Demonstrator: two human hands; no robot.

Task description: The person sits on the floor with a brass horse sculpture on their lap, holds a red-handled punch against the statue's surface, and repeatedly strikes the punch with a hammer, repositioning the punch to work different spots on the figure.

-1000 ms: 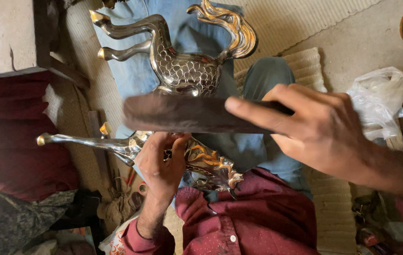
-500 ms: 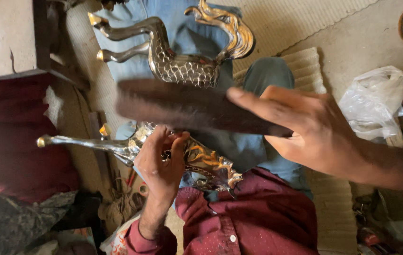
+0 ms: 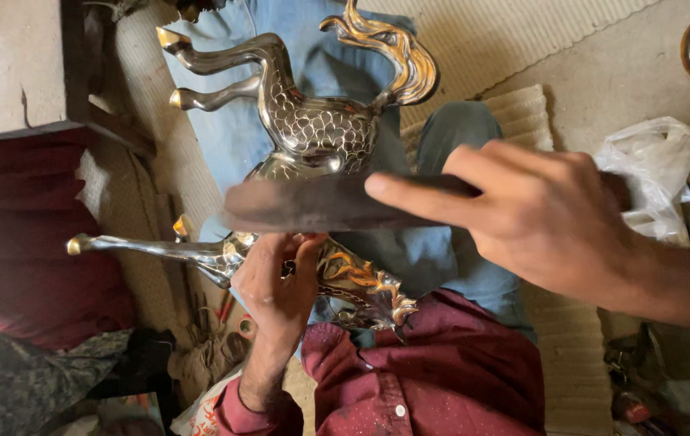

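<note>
The left hand (image 3: pixel 276 278) grips the silver-and-gold scaled metal horse figurine (image 3: pixel 313 133) lying across the lap. The right hand (image 3: pixel 539 222) closes around a dark flat file (image 3: pixel 313 203), pressed across the figurine's middle.

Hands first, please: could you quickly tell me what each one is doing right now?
Left hand: closed around the metal horse figurine.
Right hand: closed on a dark flat tool.

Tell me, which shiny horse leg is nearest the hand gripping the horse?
The long silver leg with the gold hoof, sticking out sideways right beside the left hand. The two bent legs at the top are farther away, past the dark flat tool.
</note>
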